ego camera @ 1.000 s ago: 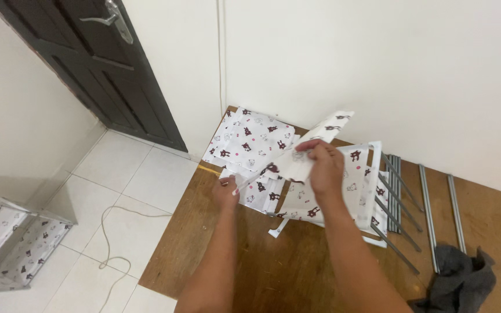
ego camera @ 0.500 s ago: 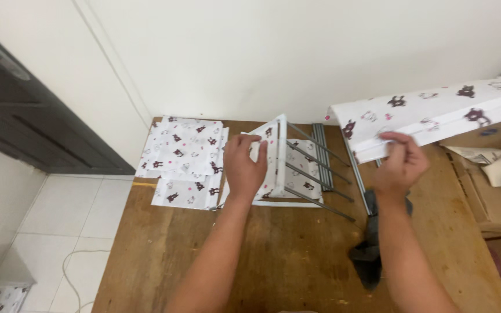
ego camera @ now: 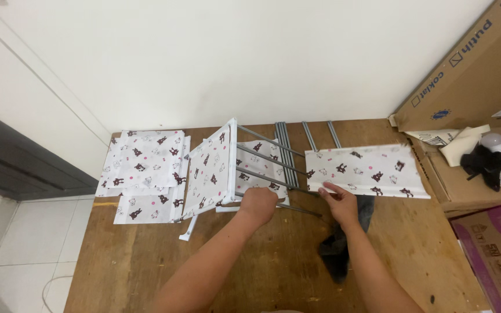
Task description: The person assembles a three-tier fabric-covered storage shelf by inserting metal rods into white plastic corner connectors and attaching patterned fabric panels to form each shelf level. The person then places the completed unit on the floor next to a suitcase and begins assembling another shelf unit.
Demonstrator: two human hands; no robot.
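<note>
- Now the left hand (ego camera: 257,204) is clenched on the front edge of the upright printed fabric panel (ego camera: 211,171) with its grey rods (ego camera: 262,159).
- Right hand (ego camera: 340,202) pinches the loose printed panel (ego camera: 366,171), lying flat on the wooden tabletop (ego camera: 262,272).
- Judging by this, the panel-fitting step is in hand; the next move calls for lining the loose panel up with the rods.

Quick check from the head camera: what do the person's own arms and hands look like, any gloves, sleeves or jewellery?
Both arms are bare to the bottom edge of the frame, with no sleeves in view. The left hand and the right hand wear no gloves. No watch, bracelet or ring shows on either wrist or on the fingers that can be seen. No markings are visible.
</note>
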